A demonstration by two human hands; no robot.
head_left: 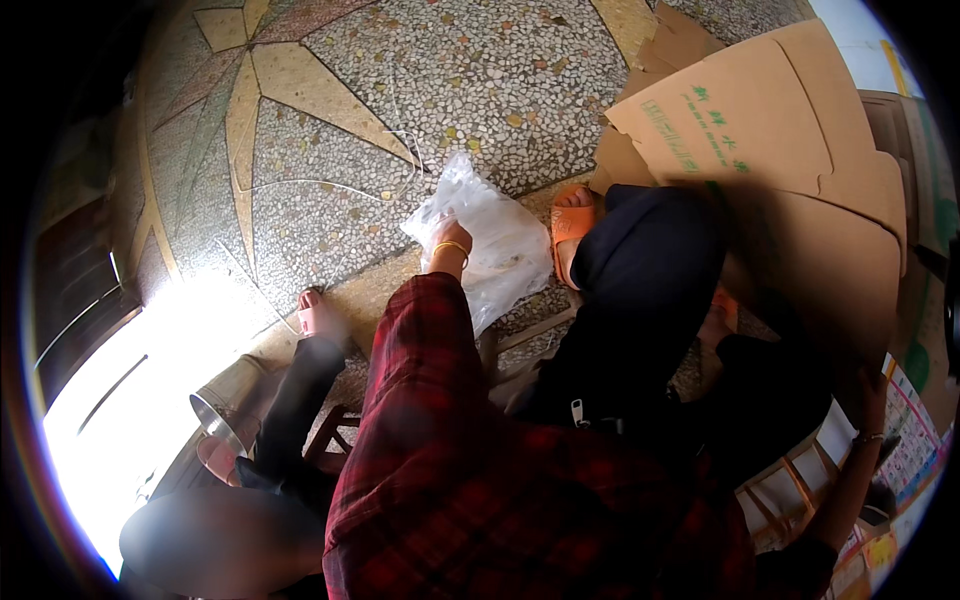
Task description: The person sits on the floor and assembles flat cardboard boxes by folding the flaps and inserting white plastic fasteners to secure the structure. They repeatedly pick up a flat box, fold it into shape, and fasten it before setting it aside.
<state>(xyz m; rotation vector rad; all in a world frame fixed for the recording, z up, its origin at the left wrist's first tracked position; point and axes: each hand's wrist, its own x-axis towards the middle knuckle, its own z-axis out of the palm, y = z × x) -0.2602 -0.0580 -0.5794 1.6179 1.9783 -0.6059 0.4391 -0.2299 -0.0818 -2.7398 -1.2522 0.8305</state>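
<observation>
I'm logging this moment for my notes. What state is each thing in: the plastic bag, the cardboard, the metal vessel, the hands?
Clear plastic bag: crumpled, on the floor, gripped at its top.
Left hand: closed on the bag.
Cardboard box: flattened, flaps open.
Right hand: at the cardboard's lower edge, grip unclear.
Metal vessel: tipped on its side.

Left hand (449,236) seemingly gripping plastic bag (497,245)

clear crinkled plastic bag (490,245), gripped under the left hand (447,236) | flattened brown cardboard box with green print (760,130), upper right of that hand | colourful printed sheets (915,440), far lower right
</observation>
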